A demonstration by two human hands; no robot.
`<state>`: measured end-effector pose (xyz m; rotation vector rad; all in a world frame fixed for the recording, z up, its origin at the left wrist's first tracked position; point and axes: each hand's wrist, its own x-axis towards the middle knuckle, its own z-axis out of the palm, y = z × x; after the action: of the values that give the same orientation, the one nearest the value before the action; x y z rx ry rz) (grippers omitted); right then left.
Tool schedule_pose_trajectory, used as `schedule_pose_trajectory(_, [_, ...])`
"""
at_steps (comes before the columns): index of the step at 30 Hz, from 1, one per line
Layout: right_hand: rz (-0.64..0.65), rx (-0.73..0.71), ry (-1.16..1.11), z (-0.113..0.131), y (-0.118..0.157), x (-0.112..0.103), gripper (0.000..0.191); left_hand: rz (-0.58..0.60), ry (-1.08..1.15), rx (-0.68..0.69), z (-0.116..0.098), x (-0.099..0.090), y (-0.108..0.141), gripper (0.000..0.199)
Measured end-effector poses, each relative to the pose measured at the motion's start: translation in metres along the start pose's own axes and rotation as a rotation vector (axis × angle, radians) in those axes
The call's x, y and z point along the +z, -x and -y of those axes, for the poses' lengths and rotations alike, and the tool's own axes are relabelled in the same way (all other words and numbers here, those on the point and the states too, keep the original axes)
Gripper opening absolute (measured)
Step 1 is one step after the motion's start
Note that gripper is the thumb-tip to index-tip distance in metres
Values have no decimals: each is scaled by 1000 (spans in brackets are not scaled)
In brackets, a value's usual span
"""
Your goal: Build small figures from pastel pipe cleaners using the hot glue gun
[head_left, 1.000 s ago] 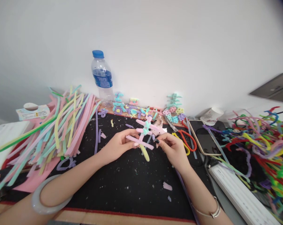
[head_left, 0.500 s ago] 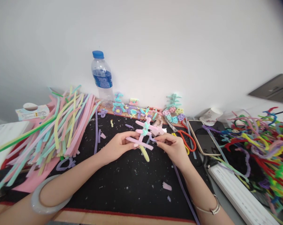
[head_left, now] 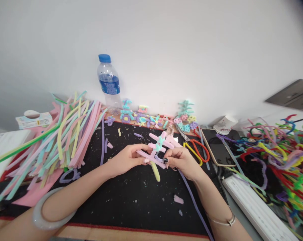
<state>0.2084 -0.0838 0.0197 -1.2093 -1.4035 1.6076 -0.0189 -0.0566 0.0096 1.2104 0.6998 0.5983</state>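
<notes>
My left hand (head_left: 126,161) pinches a pipe-cleaner figure (head_left: 159,144) by its left side, above the black mat. The figure has pink crossbars on a pink stem, with mint-green twists at its middle. A pale yellow stub (head_left: 155,171) points down from its lower end. At the figure's lower right, my right hand (head_left: 183,161) has thumb and finger closed on a purple pipe cleaner (head_left: 195,205). Its long tail trails from under that hand to the mat's front edge. How the purple end meets the stem is partly hidden by fingers.
Bundled pastel pipe cleaners (head_left: 73,134) lie left; a bright tangle (head_left: 289,160) is at right. Scissors (head_left: 196,149), a phone (head_left: 218,147), a paper cup (head_left: 226,124) and a white power strip (head_left: 256,207) flank my right arm. A bottle (head_left: 109,83) and finished pieces (head_left: 141,118) stand by the wall.
The figure has shifted slightly right and down and tilted. My right hand has drawn in closer to its stem, and the purple tail has swung left near that hand.
</notes>
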Motion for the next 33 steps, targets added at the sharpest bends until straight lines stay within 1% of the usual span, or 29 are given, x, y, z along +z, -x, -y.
schedule_pose_trajectory(3, [94, 52, 11, -1, 0, 0, 20, 43, -46, 0, -2, 1, 1, 33])
schedule_pose_trajectory(6, [130, 43, 23, -3, 0, 1, 21, 73, -82, -5, -3, 1, 0, 36])
schedule_pose_trajectory(11, [106, 27, 25, -3, 0, 3, 21, 113, -146, 13, -2, 0, 0, 35])
schedule_pose_trajectory(15, [104, 50, 27, -3, 1, 2, 23, 114, -149, 4, -1, 0, 0, 34])
schedule_pose_trajectory(21, [83, 70, 33, -5, 2, 2, 22, 139, -35, -22, 1, 0, 0, 32])
schedule_pose_trajectory(26, [73, 59, 53, -7, 1, 2, 21, 155, 52, -31, 1, 0, 1, 35])
schedule_pose_trajectory(29, [60, 72, 54, -8, 2, 2, 22, 170, 60, -31, 1, 1, 2, 35])
schedule_pose_trajectory(33, [30, 82, 51, -8, 2, 3, 22, 158, 76, -33, 0, 1, 2, 36])
